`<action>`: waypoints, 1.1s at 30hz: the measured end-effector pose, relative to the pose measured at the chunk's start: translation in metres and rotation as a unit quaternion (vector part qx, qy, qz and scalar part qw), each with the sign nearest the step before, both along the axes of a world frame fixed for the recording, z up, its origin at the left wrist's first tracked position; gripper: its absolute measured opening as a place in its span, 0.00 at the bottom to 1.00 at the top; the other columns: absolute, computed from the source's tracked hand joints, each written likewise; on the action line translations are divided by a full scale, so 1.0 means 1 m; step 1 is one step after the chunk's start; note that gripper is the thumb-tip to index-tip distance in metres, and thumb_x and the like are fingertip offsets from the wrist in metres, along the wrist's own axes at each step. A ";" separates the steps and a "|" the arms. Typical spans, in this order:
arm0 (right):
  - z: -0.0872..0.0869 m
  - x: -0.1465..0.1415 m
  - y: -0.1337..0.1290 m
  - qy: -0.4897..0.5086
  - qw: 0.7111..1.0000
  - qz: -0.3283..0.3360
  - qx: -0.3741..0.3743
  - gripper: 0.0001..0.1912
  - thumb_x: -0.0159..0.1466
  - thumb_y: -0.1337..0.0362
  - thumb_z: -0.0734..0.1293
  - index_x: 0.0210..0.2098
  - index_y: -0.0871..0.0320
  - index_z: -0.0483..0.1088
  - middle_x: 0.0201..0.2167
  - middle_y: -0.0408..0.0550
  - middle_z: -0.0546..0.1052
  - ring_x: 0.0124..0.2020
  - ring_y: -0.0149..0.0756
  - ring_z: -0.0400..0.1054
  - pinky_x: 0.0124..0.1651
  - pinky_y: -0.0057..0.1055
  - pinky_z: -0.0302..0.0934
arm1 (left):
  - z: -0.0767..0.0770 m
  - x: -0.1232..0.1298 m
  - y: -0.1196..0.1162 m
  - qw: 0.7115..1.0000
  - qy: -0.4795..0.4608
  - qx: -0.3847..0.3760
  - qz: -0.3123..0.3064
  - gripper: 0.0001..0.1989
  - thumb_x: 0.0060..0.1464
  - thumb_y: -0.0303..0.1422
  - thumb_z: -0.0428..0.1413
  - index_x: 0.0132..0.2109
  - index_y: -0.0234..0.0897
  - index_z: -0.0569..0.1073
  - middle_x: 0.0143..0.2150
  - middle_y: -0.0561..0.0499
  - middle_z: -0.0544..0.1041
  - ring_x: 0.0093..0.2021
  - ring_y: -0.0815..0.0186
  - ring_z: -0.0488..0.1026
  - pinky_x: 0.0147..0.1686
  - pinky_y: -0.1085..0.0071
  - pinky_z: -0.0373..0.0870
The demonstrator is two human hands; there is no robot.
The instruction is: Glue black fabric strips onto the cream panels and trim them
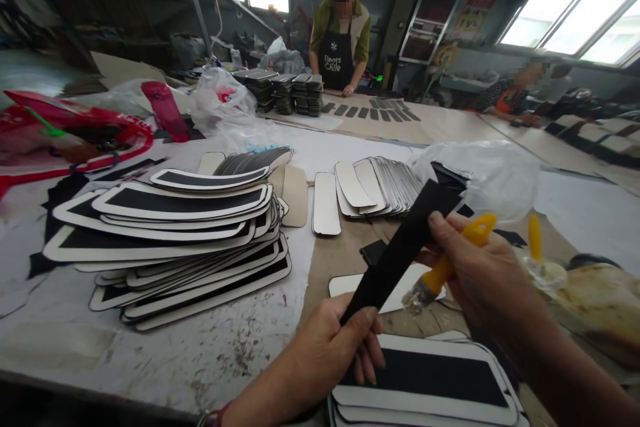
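A black strip [395, 253] is stretched at a slant between my two hands. My left hand [343, 340] is closed on its lower end. My right hand [483, 267] pinches the upper end and also grips a yellow-handled brush [443, 270], its bristles pointing down to the left. Below my hands lies a stack of white-bordered panels with black centres [425, 373]. Partly behind the strip and brush is a pale rounded panel [345, 285] on brown board.
At left rises a tall stack of black-and-white panels [185, 233]. Beyond the strip, pale panels [395, 183] lie fanned beside a plastic bag [490, 177]. A yellow-handled tool [535, 237] stands in a small container at right. Two people are at work across the table.
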State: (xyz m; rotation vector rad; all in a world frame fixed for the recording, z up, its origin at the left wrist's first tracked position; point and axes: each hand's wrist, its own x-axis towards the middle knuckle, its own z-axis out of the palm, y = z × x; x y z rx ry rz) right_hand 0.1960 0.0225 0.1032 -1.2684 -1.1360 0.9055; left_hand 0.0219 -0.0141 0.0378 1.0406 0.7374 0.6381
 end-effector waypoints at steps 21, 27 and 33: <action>-0.086 0.008 0.046 -0.514 0.702 0.445 -0.209 0.15 0.64 0.56 0.60 0.27 0.58 0.69 0.22 0.45 0.72 0.23 0.30 0.62 0.27 0.25 0.51 | -0.071 -0.015 0.030 0.969 0.169 -0.130 0.126 0.13 0.48 0.39 0.56 0.27 0.32 0.66 0.17 0.55 0.67 0.16 0.75 0.58 0.16 0.80 0.50; -0.089 -0.004 0.064 -0.542 0.662 0.470 -0.217 0.12 0.63 0.58 0.62 0.31 0.57 0.73 0.25 0.47 0.75 0.27 0.34 0.67 0.28 0.25 0.52 | -0.069 -0.013 0.036 0.965 0.177 -0.151 0.123 0.14 0.48 0.38 0.55 0.22 0.33 0.65 0.16 0.54 0.66 0.15 0.75 0.58 0.15 0.79 0.50; -0.097 -0.011 0.070 -0.580 0.624 0.487 -0.191 0.13 0.62 0.56 0.63 0.35 0.57 0.75 0.29 0.50 0.77 0.31 0.39 0.70 0.29 0.28 0.53 | -0.068 -0.012 0.038 0.961 0.188 -0.161 0.121 0.14 0.48 0.38 0.55 0.22 0.33 0.66 0.15 0.54 0.66 0.15 0.75 0.58 0.15 0.79 0.50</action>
